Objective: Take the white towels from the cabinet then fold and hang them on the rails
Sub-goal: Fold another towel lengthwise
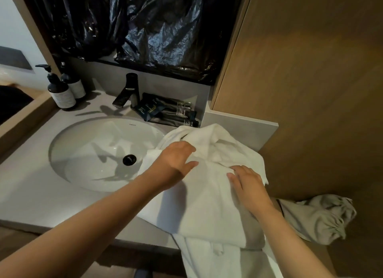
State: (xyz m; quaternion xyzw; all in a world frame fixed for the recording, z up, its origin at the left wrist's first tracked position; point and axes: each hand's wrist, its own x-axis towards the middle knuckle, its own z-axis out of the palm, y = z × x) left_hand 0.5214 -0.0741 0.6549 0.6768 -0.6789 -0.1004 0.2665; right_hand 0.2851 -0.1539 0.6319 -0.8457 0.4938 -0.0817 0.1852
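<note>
A heap of white towels [207, 194] lies on the grey counter [37, 194] to the right of the sink, with one end hanging down over the front edge. My left hand [176, 159] rests on the upper part of the heap with its fingers spread and slightly bent. My right hand [248, 186] lies flat on the towel's right side, fingertips pressing into the cloth. Neither hand visibly pinches the fabric. No rail shows in the head view.
A white oval sink [93, 153] with a black drain sits left of the towels, a black tap [128, 91] behind it. Two pump bottles [60, 91] stand at the back left, dark toiletry packs [165, 111] at the back. A wooden cabinet wall [310, 70] rises on the right.
</note>
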